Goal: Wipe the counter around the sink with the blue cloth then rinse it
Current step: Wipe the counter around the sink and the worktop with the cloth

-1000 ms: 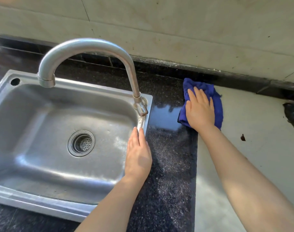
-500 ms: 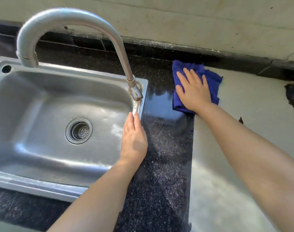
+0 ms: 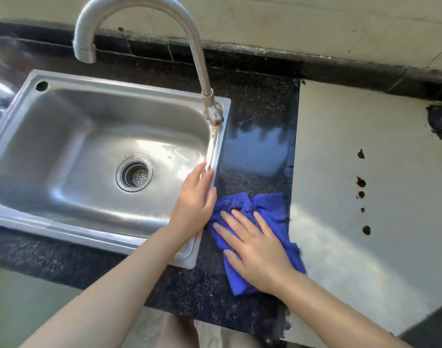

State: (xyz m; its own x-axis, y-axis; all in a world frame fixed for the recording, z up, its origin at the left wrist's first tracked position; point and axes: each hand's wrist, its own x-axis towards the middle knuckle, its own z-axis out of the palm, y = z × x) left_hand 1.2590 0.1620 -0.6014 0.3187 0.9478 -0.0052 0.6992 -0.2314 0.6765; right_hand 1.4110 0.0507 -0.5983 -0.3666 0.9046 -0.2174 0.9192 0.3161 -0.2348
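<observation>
Dark speckled counter (image 3: 252, 114): crumpled blue cloth (image 3: 270, 209) lying lengthwise front-to-back beside sink (image 3: 222, 136); right hand (image 3: 255, 249) pressing it, fingers spread flat; left hand (image 3: 194, 204) resting flat on sink rim.

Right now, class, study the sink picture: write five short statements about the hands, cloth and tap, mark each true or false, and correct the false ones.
1. The right hand presses flat on the blue cloth. True.
2. The cloth lies inside the sink. False: it lies on the dark counter right of the sink.
3. The left hand rests on the sink's right rim. True.
4. Water runs from the tap. False: no stream shows.
5. The left hand grips the tap. False: it lies flat, away from the tap.
</observation>
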